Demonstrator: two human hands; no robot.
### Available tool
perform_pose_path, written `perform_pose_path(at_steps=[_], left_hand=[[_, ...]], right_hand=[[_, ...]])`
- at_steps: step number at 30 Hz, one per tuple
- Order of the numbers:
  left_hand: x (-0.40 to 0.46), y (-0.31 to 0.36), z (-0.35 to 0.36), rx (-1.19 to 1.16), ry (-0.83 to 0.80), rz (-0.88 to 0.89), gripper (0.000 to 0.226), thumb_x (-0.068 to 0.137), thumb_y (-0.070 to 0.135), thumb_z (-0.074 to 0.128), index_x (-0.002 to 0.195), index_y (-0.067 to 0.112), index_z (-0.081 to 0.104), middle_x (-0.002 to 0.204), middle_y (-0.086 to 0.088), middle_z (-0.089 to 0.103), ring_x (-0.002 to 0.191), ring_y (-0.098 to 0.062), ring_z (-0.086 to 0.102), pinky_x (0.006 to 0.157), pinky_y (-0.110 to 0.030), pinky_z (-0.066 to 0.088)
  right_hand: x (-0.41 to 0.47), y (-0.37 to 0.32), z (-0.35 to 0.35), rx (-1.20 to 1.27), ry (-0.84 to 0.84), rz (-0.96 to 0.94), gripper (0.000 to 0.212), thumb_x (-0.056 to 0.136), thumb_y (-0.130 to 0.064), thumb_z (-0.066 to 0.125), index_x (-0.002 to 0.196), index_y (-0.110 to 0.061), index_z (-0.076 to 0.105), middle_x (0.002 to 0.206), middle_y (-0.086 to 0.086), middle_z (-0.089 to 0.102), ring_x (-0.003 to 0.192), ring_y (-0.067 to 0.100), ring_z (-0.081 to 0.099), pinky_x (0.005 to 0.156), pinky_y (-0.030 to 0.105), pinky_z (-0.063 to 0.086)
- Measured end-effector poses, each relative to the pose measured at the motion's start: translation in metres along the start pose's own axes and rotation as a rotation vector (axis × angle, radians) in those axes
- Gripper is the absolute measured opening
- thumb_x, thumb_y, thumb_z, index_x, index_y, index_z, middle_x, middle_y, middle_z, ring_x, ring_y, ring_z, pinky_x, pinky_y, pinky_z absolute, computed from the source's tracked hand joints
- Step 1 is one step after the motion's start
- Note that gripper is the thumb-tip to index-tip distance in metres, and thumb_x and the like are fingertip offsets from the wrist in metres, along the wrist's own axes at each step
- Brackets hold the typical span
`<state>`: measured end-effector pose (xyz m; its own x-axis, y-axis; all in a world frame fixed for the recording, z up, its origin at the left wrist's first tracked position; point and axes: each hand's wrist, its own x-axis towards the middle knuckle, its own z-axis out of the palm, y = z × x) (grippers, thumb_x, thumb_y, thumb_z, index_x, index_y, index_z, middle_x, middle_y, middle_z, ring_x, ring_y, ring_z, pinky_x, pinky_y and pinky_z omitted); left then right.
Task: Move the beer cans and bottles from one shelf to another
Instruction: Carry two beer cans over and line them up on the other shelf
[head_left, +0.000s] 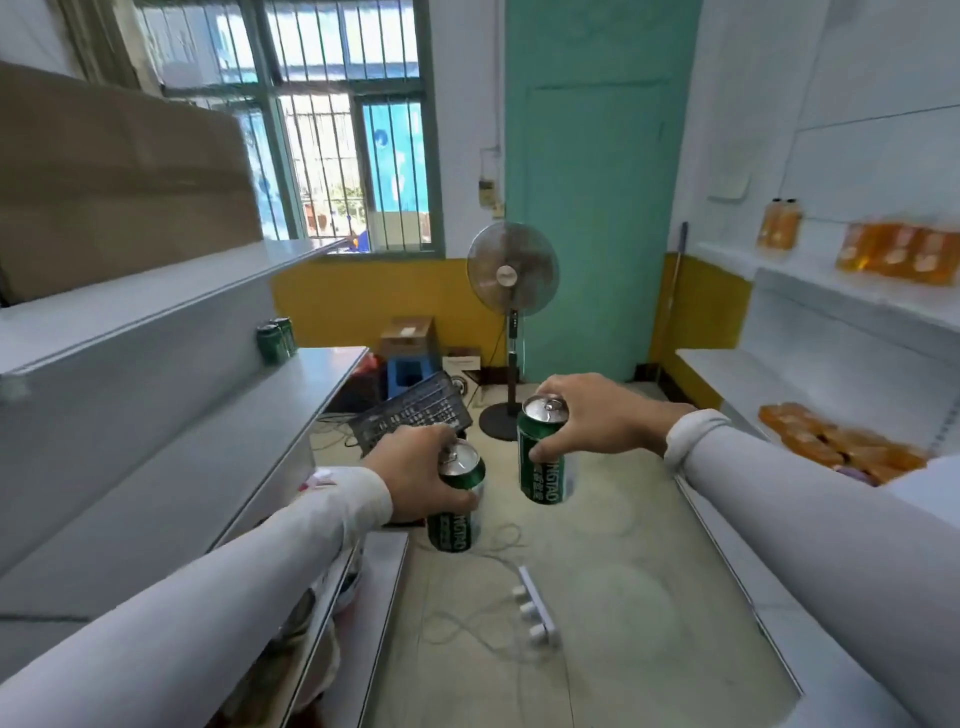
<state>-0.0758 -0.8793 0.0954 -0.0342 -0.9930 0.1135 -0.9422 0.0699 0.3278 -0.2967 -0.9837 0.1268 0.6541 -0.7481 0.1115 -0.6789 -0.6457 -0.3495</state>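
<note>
The left hand (415, 470) grasps one green beer can (456, 506) near its top, and the right hand (597, 418) grasps a second green can (543, 457), both upright above the floor (597, 597) between the shelving. Two more cans (275, 340) stand together on the left shelf (291, 395), farther off.

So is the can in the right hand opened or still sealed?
Sealed, apparently: the right-hand can shows its pull tab lying flat on the lid, with no visible hole.
</note>
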Motion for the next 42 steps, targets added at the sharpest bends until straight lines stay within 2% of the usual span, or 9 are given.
perform_pose_path(at_steps=[9,12,16,21,25,29,34,38,42], left_hand=[[0.208,-0.1,-0.012,-0.016,0.014,0.047,0.059,0.063,0.056,0.074,0.11,0.022,0.058,0.102,0.005,0.067,0.089,-0.016,0.061,0.08,-0.03,0.052],[0.271,-0.128,-0.024,-0.031,0.023,0.043,0.059,0.062,0.059,0.072,0.107,0.024,0.058,0.102,0.005,0.066,0.09,-0.016,0.061,0.08,-0.031,0.054],[0.34,-0.167,-0.025,-0.047,0.039,0.025,0.06,0.062,0.055,0.074,0.108,0.019,0.058,0.098,0.004,0.067,0.088,-0.017,0.063,0.081,-0.036,0.055],[0.427,-0.226,-0.004,-0.001,0.03,-0.045,0.061,0.06,0.059,0.073,0.105,0.021,0.058,0.095,0.005,0.068,0.082,-0.016,0.063,0.078,-0.036,0.056],[0.496,-0.271,0.005,0.008,0.045,-0.152,0.06,0.061,0.059,0.073,0.104,0.021,0.057,0.096,0.004,0.067,0.084,-0.017,0.062,0.078,-0.036,0.054],[0.537,-0.318,0.002,-0.037,0.109,-0.289,0.049,0.061,0.062,0.071,0.093,0.028,0.053,0.092,0.007,0.065,0.08,-0.015,0.058,0.068,-0.027,0.044],[0.557,-0.384,-0.01,-0.01,0.172,-0.469,0.048,0.062,0.058,0.073,0.092,0.023,0.058,0.087,0.005,0.066,0.078,-0.017,0.061,0.07,-0.031,0.051],[0.569,-0.441,-0.013,-0.02,0.195,-0.585,0.055,0.057,0.061,0.071,0.096,0.025,0.057,0.092,0.006,0.067,0.081,-0.016,0.061,0.072,-0.031,0.052],[0.577,-0.493,-0.015,-0.081,0.257,-0.678,0.065,0.049,0.066,0.066,0.099,0.028,0.058,0.097,0.005,0.067,0.084,-0.016,0.063,0.077,-0.033,0.056]], right_hand=[[0.209,0.064,-0.004,-0.007,0.001,0.103,0.062,0.07,-0.045,0.083,0.118,-0.017,0.057,0.109,0.001,0.065,0.095,0.018,0.062,0.083,0.035,0.056],[0.27,0.079,-0.013,0.01,-0.001,0.112,0.063,0.069,-0.043,0.084,0.119,-0.018,0.055,0.109,0.0,0.064,0.095,0.018,0.062,0.082,0.033,0.056],[0.351,0.104,-0.007,0.01,-0.036,0.077,0.066,0.07,-0.044,0.084,0.122,-0.017,0.055,0.112,0.0,0.064,0.098,0.019,0.062,0.082,0.03,0.055],[0.459,0.144,0.016,0.01,-0.091,0.003,0.068,0.071,-0.046,0.083,0.124,-0.015,0.054,0.114,0.001,0.064,0.101,0.021,0.062,0.088,0.038,0.056],[0.553,0.176,0.025,0.013,-0.149,-0.059,0.065,0.071,-0.045,0.083,0.121,-0.016,0.055,0.112,0.001,0.065,0.098,0.019,0.062,0.086,0.038,0.056],[0.653,0.185,0.038,-0.016,-0.192,-0.164,0.076,0.07,-0.051,0.082,0.131,-0.016,0.052,0.122,0.0,0.061,0.104,0.017,0.058,0.088,0.033,0.052],[0.754,0.169,0.08,0.022,-0.301,-0.283,0.091,0.071,-0.057,0.079,0.144,-0.018,0.04,0.139,0.0,0.053,0.12,0.019,0.053,0.094,0.03,0.046],[0.822,0.144,0.117,0.033,-0.369,-0.374,0.092,0.07,-0.054,0.081,0.144,-0.018,0.04,0.138,0.001,0.053,0.121,0.021,0.053,0.098,0.034,0.047],[0.882,0.113,0.142,0.066,-0.384,-0.423,0.088,0.067,-0.05,0.084,0.14,-0.019,0.044,0.131,0.001,0.058,0.113,0.021,0.057,0.095,0.037,0.05]])
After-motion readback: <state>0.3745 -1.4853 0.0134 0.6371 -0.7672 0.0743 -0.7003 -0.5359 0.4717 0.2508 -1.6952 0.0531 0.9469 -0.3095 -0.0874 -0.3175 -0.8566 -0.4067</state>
